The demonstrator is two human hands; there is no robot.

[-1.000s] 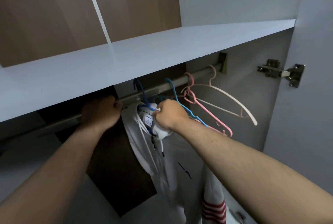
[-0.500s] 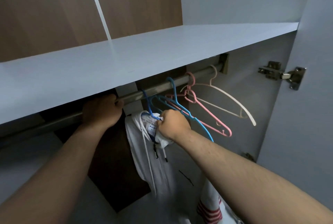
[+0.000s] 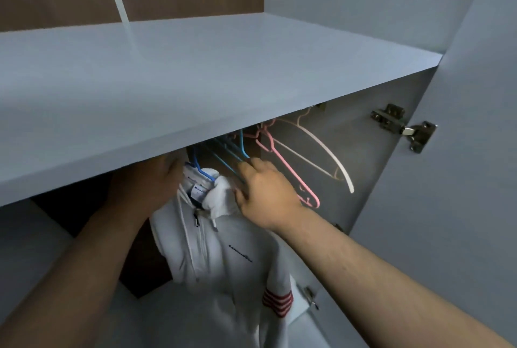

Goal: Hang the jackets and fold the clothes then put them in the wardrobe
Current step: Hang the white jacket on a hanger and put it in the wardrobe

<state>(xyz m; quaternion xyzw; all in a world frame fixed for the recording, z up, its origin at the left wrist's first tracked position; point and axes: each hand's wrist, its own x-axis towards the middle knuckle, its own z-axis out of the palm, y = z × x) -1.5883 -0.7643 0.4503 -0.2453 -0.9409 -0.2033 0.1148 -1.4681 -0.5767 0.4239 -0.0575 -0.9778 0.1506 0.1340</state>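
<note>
Cut off by the front edge of the wardrobe shelf (image 3: 251, 90): the hook tops of all the hangers below it. Tucked under that same edge, the left hand (image 3: 145, 182), back and knuckles showing, fingertips lost in the shade beneath the shelf. No telling whether gripping something there or lying loose. Too blurred to read: the small dark lettering on the jacket's chest and the label at its neck. Hem lost at the bottom of the view.

Inside the wardrobe, straight below the shelf's front edge and between the two hands: a white hooded jacket (image 3: 223, 258) on a blue hanger (image 3: 200, 170). Next under the shelf, toward the end with the metal door hinge (image 3: 402, 126): a bunch of bare blue hangers (image 3: 232, 151), then a pink hanger (image 3: 282, 163), then a cream hanger (image 3: 330, 157) last in line.

Just below the shelf edge, the right hand (image 3: 265, 193), fingers spread and nearly straight, tips against the bare blue hangers, thumb side beside the hood, clamped on nothing.

Jacket white all over, hood bunched up at the collar, zip running down the front with a dark pull near the top, white drawcords dangling, red stripes across one sleeve cuff.
</note>
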